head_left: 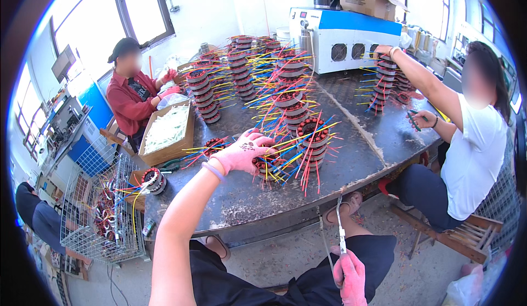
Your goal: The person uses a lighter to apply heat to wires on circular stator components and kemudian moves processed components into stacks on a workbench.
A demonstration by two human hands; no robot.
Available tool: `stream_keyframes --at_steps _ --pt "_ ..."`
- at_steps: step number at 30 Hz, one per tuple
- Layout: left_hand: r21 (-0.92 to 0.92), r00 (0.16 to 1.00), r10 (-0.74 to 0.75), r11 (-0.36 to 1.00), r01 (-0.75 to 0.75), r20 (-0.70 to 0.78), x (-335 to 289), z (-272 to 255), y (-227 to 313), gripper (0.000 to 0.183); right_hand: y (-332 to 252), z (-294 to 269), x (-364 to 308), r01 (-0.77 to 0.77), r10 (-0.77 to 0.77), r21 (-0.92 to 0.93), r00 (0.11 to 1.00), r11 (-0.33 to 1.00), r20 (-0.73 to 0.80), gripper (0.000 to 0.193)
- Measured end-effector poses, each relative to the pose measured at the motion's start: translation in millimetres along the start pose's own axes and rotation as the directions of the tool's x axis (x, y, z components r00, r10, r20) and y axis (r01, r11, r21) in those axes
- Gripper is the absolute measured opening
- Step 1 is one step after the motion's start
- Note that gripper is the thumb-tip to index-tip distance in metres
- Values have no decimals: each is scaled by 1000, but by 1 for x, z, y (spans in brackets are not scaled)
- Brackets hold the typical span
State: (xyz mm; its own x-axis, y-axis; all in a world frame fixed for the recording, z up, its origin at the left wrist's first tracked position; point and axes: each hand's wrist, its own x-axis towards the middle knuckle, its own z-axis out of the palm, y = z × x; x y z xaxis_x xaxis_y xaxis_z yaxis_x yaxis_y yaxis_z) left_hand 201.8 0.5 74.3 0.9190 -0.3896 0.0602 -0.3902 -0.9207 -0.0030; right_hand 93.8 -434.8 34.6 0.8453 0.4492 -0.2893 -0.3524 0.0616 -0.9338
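My left hand (244,153), in a pink glove, reaches over the table with its fingers curled round the rim of a low wound motor stator (269,169). Red, yellow and blue wires stick out of this stator, and the fingers partly hide it. Lower down, off the table's front edge, my right hand (351,279), also gloved in pink, grips a slim metal torch-like tool (342,234) with its thin tip upward. A hose hangs beside the tool. Just right of my left hand stands a stack of stators (313,144); another single stator (214,146) lies to its left.
Tall stator stacks (239,67) with splayed wires fill the table's middle. An open carton (164,133) of pale sleeves and a loose stator (153,181) lie left. A blue-white machine (346,40) stands behind. Co-workers sit left and right; a wire basket (101,218) is at lower left.
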Motion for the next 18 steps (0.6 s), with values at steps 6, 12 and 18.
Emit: stream_keyframes --at_steps 6,12,18 --pt "20 997 70 997 -71 25 0 1 -6 89 1 0 2 -2 2 2 1000 1000 -9 41" --pt "115 997 81 990 -80 -4 8 4 -1 98 -2 2 2 -16 16 -22 1000 1000 -7 40" --pt "131 1000 6 991 -3 -28 15 -2 10 92 2 1 0 -3 3 7 1000 1000 -3 41"
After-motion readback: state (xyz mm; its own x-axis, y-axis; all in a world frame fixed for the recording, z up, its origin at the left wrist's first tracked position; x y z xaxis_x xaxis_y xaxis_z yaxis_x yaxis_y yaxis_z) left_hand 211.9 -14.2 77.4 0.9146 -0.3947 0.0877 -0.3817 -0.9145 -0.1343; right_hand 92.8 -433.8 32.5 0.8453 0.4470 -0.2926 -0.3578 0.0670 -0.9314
